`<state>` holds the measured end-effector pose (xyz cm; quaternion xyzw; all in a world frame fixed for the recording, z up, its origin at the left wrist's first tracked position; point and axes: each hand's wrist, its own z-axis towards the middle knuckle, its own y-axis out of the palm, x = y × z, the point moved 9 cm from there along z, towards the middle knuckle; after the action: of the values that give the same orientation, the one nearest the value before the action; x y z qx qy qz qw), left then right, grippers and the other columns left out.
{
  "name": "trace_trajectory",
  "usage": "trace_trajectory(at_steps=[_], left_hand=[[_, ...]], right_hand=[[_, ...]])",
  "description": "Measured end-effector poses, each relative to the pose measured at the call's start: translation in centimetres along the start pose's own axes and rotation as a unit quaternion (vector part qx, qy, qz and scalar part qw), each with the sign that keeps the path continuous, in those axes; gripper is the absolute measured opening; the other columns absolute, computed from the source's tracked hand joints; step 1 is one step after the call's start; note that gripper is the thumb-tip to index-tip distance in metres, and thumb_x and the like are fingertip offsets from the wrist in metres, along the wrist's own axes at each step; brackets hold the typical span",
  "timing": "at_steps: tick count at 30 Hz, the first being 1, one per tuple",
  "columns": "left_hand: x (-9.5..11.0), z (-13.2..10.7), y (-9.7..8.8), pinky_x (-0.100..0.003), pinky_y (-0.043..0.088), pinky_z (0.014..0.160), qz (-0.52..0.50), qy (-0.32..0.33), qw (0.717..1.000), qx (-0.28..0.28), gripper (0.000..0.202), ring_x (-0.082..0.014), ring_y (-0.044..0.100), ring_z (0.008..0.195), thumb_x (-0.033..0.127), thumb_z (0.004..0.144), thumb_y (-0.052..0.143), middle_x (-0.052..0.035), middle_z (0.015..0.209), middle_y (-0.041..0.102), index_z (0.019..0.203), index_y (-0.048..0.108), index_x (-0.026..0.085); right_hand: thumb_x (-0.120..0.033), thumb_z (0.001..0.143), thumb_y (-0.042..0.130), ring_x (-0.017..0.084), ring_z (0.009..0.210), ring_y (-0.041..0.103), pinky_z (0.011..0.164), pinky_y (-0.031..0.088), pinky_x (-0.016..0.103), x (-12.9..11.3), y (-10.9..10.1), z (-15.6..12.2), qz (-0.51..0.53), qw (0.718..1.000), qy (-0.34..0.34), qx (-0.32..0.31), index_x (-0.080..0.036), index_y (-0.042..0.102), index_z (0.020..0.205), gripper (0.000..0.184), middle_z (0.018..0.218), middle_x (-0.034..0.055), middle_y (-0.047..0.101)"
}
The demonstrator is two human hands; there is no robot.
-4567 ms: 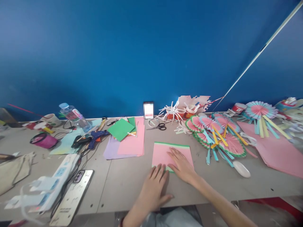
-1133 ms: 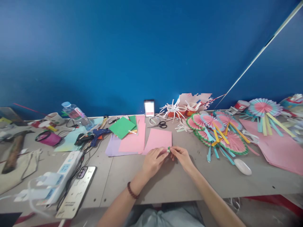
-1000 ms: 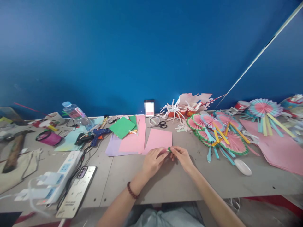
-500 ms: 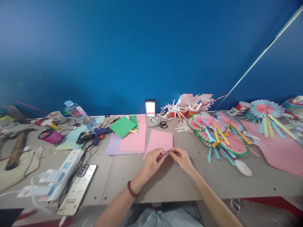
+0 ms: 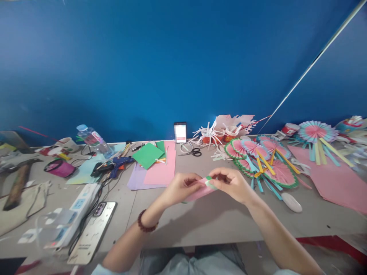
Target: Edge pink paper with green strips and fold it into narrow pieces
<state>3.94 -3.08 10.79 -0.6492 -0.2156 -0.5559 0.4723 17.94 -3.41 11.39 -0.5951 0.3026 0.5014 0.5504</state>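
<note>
A sheet of pink paper [image 5: 200, 192] is raised above the table between my two hands, tilted and seen almost edge-on. A green strip [image 5: 209, 178] shows along its upper edge, with a pale green-white patch beside it. My left hand [image 5: 183, 188] pinches the paper at its left part, thumb on the near side. At the green end, my right hand [image 5: 231, 184] has thumb and fingers closed on the same paper. My fingers hide part of the sheet.
Green paper squares [image 5: 147, 154] lie on pink and lilac sheets. Black-handled scissors [image 5: 196, 152] rest behind my hands. Folded paper fans [image 5: 282, 172] and a white oval object [image 5: 291, 202] lie right. A glue gun [image 5: 119, 165], power strip [image 5: 77, 214] and phone [image 5: 93, 233] lie left.
Both hands have lifted the pink paper off the table and moved apart. The sheet now hangs tilted between them, with more of its green edge showing.
</note>
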Motion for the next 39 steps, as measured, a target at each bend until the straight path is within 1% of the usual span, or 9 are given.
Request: trace_trajectory(at_steps=[5, 11, 14, 18, 21, 25, 28, 33, 39], left_hand=[[2.8, 2.1, -1.5, -0.021, 0.041, 0.056, -0.057, 0.018, 0.997, -0.046, 0.035, -0.0114, 0.054, 0.064, 0.046, 0.079, 0.061, -0.0049, 0.076, 0.065, 0.086, 0.067, 0.012], [-1.7, 4.5, -2.5, -0.02, 0.019, 0.041, 0.038, -0.044, 0.995, -0.083, 0.047, -0.0056, 0.029, 0.041, 0.051, 0.076, 0.064, 0.0097, 0.047, 0.039, 0.107, 0.059, 0.016], [-5.0, 4.9, -2.8, -0.021, 0.029, 0.045, 0.133, -0.049, 0.989, -0.038, 0.042, -0.0092, 0.044, 0.049, 0.052, 0.076, 0.063, 0.0053, 0.057, 0.055, 0.102, 0.061, 0.019], [-7.9, 4.3, -2.9, -0.028, 0.043, 0.063, 0.316, -0.021, 0.941, 0.116, 0.029, -0.0176, 0.06, 0.073, 0.041, 0.081, 0.062, -0.0021, 0.082, 0.066, 0.101, 0.061, 0.02], [-8.9, 3.6, -0.4, -0.033, 0.045, 0.079, 0.389, 0.062, 0.906, 0.152, 0.018, -0.021, 0.059, 0.092, 0.029, 0.087, 0.055, -0.0062, 0.099, 0.064, 0.1, 0.059, 0.019], [-10.3, 2.9, 2.3, -0.034, 0.046, 0.076, 0.423, 0.096, 0.889, 0.146, 0.027, -0.0219, 0.056, 0.092, 0.027, 0.086, 0.055, -0.0075, 0.102, 0.06, 0.111, 0.054, 0.018], [-10.5, 2.8, 3.7, -0.037, 0.045, 0.076, 0.462, 0.113, 0.871, 0.12, 0.022, -0.023, 0.055, 0.091, 0.021, 0.086, 0.053, -0.0085, 0.099, 0.059, 0.107, 0.056, 0.017], [-10.5, 2.9, 3.9, -0.038, 0.044, 0.078, 0.469, 0.1, 0.87, 0.117, 0.033, -0.0239, 0.053, 0.093, 0.02, 0.088, 0.049, -0.009, 0.1, 0.057, 0.121, 0.051, 0.017], [-11.1, 2.9, 3.7, -0.041, 0.044, 0.084, 0.453, 0.08, 0.88, 0.122, 0.047, -0.0261, 0.05, 0.101, 0.029, 0.087, 0.051, -0.0115, 0.111, 0.053, 0.132, 0.042, 0.017]], right_hand=[[-0.035, 0.072, 0.07, 0.008, 0.056, 0.053, 0.045, 0.039, 0.018, -2.8, -1.3, 2.1, 0.062, 0.998, 0.012, -0.01, -0.019, 0.067, 0.099, 0.031, 0.082, 0.0023, 0.065], [-0.038, 0.069, 0.069, 0.001, 0.032, 0.032, 0.029, 0.02, 0.017, 3.2, 1.1, 4.8, 0.17, 0.976, 0.131, -0.026, -0.019, 0.062, 0.099, 0.036, 0.069, -0.0041, 0.06], [-0.035, 0.065, 0.072, 0.0, 0.03, 0.029, 0.029, 0.018, 0.016, 7.5, 2.4, 5.5, 0.173, 0.971, 0.165, -0.009, -0.018, 0.062, 0.092, 0.034, 0.057, -0.0078, 0.055], [-0.032, 0.064, 0.07, 0.003, 0.034, 0.036, 0.031, 0.025, 0.016, 12.6, 3.5, 6.2, 0.139, 0.972, 0.191, 0.018, -0.017, 0.061, 0.087, 0.029, 0.059, -0.0066, 0.057], [-0.029, 0.069, 0.064, 0.005, 0.037, 0.043, 0.035, 0.031, 0.018, 14.8, 3.5, 6.8, 0.051, 0.983, 0.173, 0.024, -0.018, 0.061, 0.086, 0.021, 0.061, -0.0056, 0.06], [-0.028, 0.07, 0.065, 0.011, 0.05, 0.054, 0.05, 0.041, 0.023, 14.2, 3.2, 8.3, -0.125, 0.989, 0.074, 0.017, -0.018, 0.065, 0.076, 0.012, 0.061, -0.0021, 0.064], [-0.024, 0.068, 0.068, 0.014, 0.06, 0.057, 0.06, 0.044, 0.025, 13.5, 3.0, 10.0, -0.169, 0.985, 0.04, 0.02, -0.018, 0.068, 0.072, 0.007, 0.068, 0.0012, 0.068], [-0.012, 0.078, 0.054, 0.016, 0.082, 0.06, 0.08, 0.045, 0.03, 12.1, 3.9, 14.5, -0.212, 0.976, -0.031, 0.022, -0.018, 0.069, 0.095, 0.023, 0.102, 0.0076, 0.067], [-0.01, 0.084, 0.05, 0.025, 0.108, 0.051, 0.093, 0.04, 0.038, 12.2, 6.0, 18.4, -0.318, 0.945, -0.072, 0.022, -0.016, 0.069, 0.1, 0.026, 0.108, 0.013, 0.062]])
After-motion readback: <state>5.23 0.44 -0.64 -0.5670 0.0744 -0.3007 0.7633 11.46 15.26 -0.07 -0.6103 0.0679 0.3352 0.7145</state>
